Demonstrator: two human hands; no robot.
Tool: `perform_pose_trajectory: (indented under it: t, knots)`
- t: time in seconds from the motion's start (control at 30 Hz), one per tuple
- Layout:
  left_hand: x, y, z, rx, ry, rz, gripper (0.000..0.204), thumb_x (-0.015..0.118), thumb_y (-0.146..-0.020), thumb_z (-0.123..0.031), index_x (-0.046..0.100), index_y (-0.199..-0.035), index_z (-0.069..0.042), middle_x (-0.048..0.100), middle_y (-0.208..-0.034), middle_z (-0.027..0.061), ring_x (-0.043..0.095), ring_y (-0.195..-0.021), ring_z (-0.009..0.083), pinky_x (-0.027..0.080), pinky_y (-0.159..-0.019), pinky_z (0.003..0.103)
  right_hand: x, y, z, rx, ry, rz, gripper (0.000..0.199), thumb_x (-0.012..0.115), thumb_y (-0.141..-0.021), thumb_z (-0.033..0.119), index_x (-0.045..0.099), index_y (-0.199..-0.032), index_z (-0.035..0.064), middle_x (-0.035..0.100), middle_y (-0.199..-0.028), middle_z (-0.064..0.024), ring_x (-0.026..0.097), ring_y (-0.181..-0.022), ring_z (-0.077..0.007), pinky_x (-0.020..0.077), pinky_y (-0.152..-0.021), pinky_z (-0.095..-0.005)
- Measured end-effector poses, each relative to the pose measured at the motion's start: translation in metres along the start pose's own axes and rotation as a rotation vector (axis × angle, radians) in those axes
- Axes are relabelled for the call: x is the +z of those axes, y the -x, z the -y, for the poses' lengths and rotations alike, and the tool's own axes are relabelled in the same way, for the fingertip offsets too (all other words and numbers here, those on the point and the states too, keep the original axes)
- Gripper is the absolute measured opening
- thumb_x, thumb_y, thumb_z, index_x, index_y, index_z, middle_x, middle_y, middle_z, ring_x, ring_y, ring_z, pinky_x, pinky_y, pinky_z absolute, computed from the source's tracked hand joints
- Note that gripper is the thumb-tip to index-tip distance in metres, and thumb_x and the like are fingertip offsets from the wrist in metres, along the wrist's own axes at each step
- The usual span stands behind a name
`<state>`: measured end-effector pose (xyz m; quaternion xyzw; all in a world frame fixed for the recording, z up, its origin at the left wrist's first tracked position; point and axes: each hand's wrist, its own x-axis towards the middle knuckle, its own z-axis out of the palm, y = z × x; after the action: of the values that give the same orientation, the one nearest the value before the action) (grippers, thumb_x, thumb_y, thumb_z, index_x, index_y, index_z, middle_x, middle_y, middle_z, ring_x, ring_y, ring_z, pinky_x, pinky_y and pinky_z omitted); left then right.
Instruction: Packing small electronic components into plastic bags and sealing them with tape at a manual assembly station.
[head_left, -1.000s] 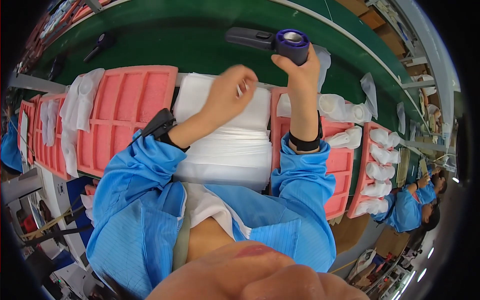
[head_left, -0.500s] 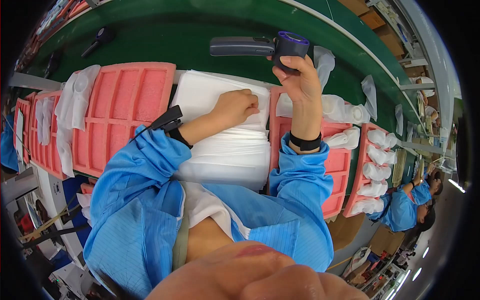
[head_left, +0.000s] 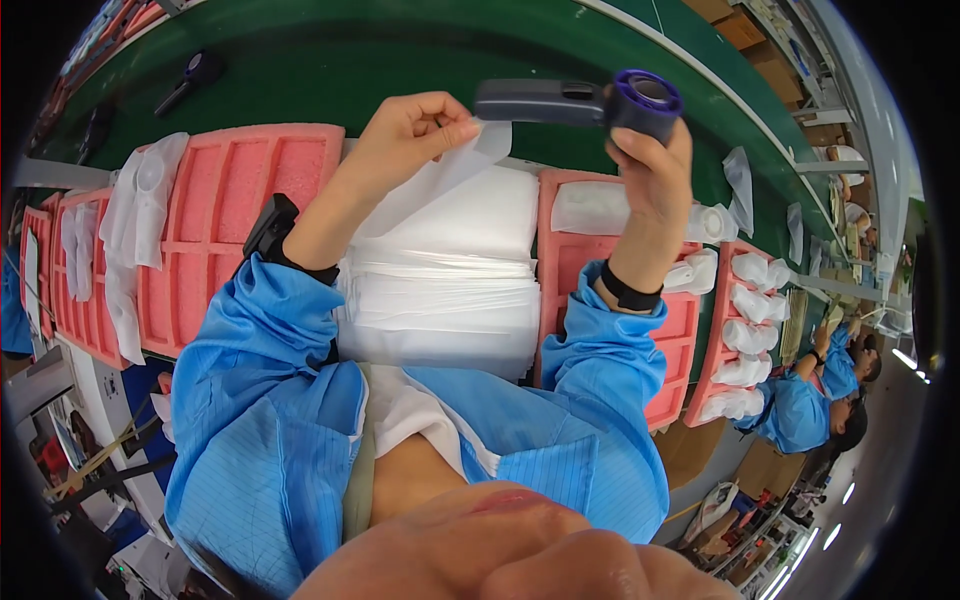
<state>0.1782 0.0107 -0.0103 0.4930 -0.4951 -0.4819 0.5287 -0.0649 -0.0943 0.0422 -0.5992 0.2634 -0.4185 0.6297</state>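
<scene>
My right hand [head_left: 655, 175] grips a dark grey handle-shaped device with a purple ring at its end [head_left: 585, 100], held level above the bench. My left hand [head_left: 405, 135] pinches the corner of a thin white foam bag [head_left: 450, 180] and lifts it up to the handle's free end. The bag comes off a stack of white foam bags [head_left: 445, 290] lying in front of me between two pink foam trays. Both of my sleeves are blue, and each wrist wears a black band.
A pink tray [head_left: 240, 220] lies left of the stack, with white bags draped over its far side. Another pink tray [head_left: 580, 250] to the right holds wrapped parts [head_left: 745, 335]. A green conveyor belt [head_left: 330, 70] carries a dark device [head_left: 190, 75]. A co-worker in blue [head_left: 810, 400] sits at right.
My left hand has lifted from the stack with a white bag pinched in it, up to the device. My right hand still holds the device level.
</scene>
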Motion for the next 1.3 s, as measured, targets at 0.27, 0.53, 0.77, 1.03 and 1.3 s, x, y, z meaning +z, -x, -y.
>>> perform_pose_trajectory:
  t: [0.27,0.53,0.77,1.03,1.3]
  knots:
    - [-0.007,0.005,-0.011,0.105,0.110,-0.170,0.012,0.062,-0.089,-0.017,0.060,-0.089,-0.004,0.058,-0.074,-0.0026,0.049,-0.062,0.0040,0.039,-0.057,0.018,0.028,0.003,0.007,-0.163,0.377,0.170,0.053,0.069,-0.056,-0.001,0.055,-0.107,-0.0009,0.060,-0.101,-0.0077,0.057,-0.089,-0.0167,0.0457,-0.082,-0.0273]
    - [-0.006,0.008,-0.014,0.106,0.561,-0.200,0.013,0.057,-0.092,-0.017,0.059,-0.092,-0.004,0.059,-0.082,-0.0017,0.051,-0.078,0.0060,0.040,-0.074,0.020,0.081,0.000,-0.026,-0.526,0.783,0.115,0.057,0.071,-0.055,-0.004,0.056,-0.110,0.0027,0.054,-0.098,-0.0105,0.056,-0.090,-0.0230,0.0467,-0.079,-0.0294]
    - [0.011,0.019,-0.017,0.164,0.409,-0.190,0.012,0.061,-0.088,-0.014,0.063,-0.093,-0.003,0.060,-0.078,0.0002,0.054,-0.074,0.0095,0.043,-0.070,0.024,0.095,0.003,-0.050,-0.576,0.987,0.009,0.072,0.075,-0.055,-0.004,0.053,-0.123,0.0059,0.050,-0.101,-0.0117,0.055,-0.089,-0.0263,0.0474,-0.074,-0.0308]
    - [0.028,0.031,-0.008,0.619,-0.506,-0.248,0.029,0.068,-0.076,0.001,0.063,-0.105,-0.004,0.061,-0.091,0.0081,0.059,-0.078,0.0160,0.047,-0.066,0.024,0.094,0.002,-0.054,-0.532,1.038,-0.011,0.076,0.074,-0.059,-0.003,0.048,-0.129,0.0065,0.049,-0.105,-0.0121,0.055,-0.090,-0.0262,0.0479,-0.074,-0.0309]
    - [0.023,0.020,-0.015,0.562,-0.630,-0.316,0.040,0.066,-0.072,0.003,0.061,-0.110,-0.008,0.054,-0.114,0.0104,0.060,-0.085,0.0202,0.049,-0.069,0.028,0.095,0.003,-0.060,-0.435,0.747,-0.074,0.072,0.075,-0.064,0.005,0.041,-0.128,0.0007,0.051,-0.112,-0.0127,0.056,-0.098,-0.0218,0.0475,-0.081,-0.0308]
